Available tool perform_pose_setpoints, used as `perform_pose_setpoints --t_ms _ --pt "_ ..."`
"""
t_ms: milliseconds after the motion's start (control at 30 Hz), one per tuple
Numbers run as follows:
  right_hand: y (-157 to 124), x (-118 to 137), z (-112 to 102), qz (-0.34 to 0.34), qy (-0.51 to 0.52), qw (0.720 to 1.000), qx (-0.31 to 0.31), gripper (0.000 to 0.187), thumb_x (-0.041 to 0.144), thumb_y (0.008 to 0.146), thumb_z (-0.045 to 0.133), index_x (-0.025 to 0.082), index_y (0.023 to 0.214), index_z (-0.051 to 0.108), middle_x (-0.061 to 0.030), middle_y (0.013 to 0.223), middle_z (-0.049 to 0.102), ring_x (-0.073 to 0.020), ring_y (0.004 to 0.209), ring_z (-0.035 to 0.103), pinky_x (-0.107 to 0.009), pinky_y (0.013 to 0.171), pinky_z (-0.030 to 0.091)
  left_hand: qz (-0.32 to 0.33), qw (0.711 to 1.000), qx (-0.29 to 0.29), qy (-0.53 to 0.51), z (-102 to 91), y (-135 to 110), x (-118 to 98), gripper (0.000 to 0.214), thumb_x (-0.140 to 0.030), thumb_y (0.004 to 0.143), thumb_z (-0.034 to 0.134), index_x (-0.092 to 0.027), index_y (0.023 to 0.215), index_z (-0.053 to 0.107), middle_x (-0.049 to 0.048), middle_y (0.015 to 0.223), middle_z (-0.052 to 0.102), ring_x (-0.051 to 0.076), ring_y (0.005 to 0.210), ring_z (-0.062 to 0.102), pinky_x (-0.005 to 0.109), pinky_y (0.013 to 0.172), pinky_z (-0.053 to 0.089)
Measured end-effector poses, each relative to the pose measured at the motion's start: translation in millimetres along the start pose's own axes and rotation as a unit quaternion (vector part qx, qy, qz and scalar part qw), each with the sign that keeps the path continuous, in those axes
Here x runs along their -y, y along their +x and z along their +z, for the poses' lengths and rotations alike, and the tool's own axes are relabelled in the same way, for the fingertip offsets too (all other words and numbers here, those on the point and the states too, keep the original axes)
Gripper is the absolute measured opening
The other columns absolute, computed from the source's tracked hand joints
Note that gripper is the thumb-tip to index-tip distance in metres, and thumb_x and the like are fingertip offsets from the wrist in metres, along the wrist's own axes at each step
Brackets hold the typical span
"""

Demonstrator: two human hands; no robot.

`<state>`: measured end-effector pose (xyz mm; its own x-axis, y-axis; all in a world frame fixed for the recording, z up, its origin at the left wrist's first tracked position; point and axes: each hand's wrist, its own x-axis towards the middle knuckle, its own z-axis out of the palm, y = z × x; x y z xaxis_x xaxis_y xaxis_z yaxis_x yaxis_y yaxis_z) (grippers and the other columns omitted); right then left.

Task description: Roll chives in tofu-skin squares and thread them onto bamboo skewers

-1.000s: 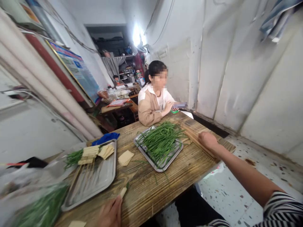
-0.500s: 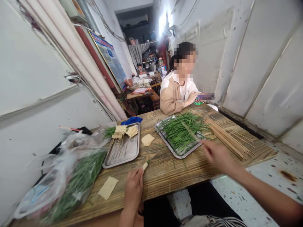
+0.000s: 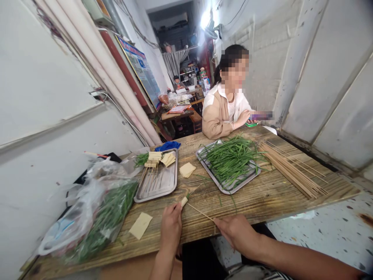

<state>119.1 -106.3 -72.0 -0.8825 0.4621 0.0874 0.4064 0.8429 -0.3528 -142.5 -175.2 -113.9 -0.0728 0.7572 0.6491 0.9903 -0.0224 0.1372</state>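
My left hand (image 3: 171, 227) rests on the near edge of the wooden table (image 3: 262, 198), pinching a small tofu-skin roll (image 3: 184, 201) with green chives inside. My right hand (image 3: 236, 232) is closed on a thin bamboo skewer (image 3: 200, 212) whose tip points at the roll. A steel tray (image 3: 253, 174) heaped with loose chives (image 3: 231, 157) sits beyond my right hand. To its right lies a pile of bamboo skewers (image 3: 293, 174). A second steel tray (image 3: 159, 184) holds a few finished skewers (image 3: 153, 160) at its far end.
A plastic bag of chives (image 3: 96, 214) lies at the table's left. Loose tofu-skin sheets lie near my left hand (image 3: 141, 225) and between the trays (image 3: 187, 169). A person in a tan jacket (image 3: 221, 112) sits at the far end with a phone. White walls close in on both sides.
My right hand left the skewer pile and came back to the near edge holding one skewer, now pointed at the roll in my left hand. The view swung left and down.
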Motion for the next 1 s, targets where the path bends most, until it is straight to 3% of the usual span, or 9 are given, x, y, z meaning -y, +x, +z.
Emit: perform_pose_setpoints --t_ms 467,1000 --pt "10.5 -0.4 7.2 -0.017 -0.031 0.999 0.002 0.031 0.012 0.086 0.042 0.013 0.112 0.059 -0.0067 0.083 0.069 -0.0159 0.066 0.062 -0.027 0.054 0.035 -0.041 0.998 0.038 -0.017 -8.3 6.7 -7.6 0.027 -0.019 0.091 0.041 -0.019 0.101 0.066 0.0066 0.088 0.065 0.017 0.077 0.057 0.031 0.069 0.047" --pt "5.0 -4.1 8.0 -0.011 0.025 0.999 -0.021 0.03 0.015 0.088 0.039 0.016 0.107 0.062 -0.0068 0.081 0.069 -0.0143 0.071 0.063 -0.023 0.062 0.04 -0.032 0.999 0.04 -0.013 -4.4 3.5 -3.0 0.028 -0.016 0.09 0.04 -0.02 0.101 0.065 0.0071 0.092 0.066 0.018 0.08 0.058 0.034 0.074 0.048"
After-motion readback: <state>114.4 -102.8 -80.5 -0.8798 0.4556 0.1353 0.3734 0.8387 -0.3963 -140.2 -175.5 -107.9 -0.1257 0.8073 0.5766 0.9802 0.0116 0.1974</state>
